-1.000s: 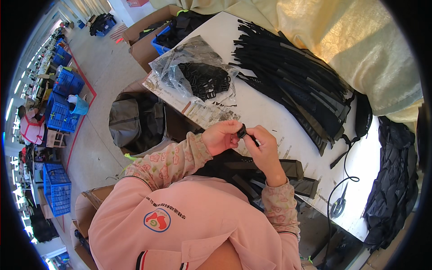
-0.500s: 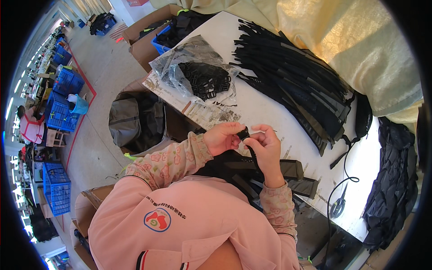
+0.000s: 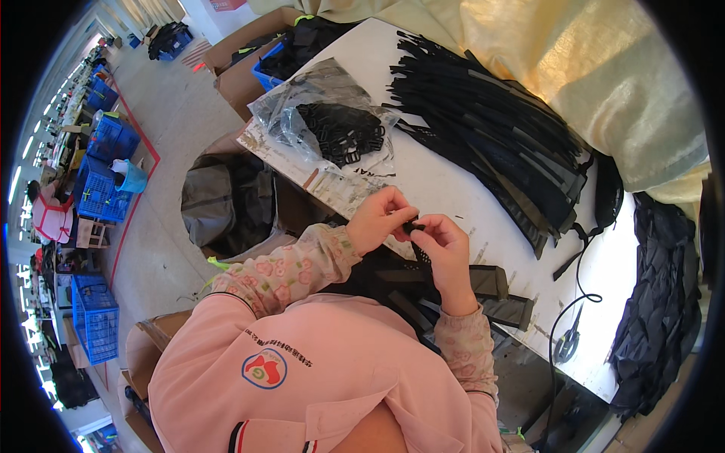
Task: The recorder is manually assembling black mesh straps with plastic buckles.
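Observation:
My left hand is closed, its thumb and fingertips pinching what looks like a small black plastic buckle. The fingers cover much of the buckle. Close against it, my right hand is closed on the end of a black webbing strap, which hangs down toward my lap. Over the near table edge lie more black straps with wide dark grey ends. Beyond my left hand, a clear plastic bag holds many black buckles.
A big pile of black straps covers the white table's far side. Scissors and a black cord lie at right, beside stacked black fabric. An open carton of dark material stands left of the table.
My left hand has turned over, its back now up and its fingertips pressed to the buckle. My right hand has curled its index finger in and stayed nearly in place.

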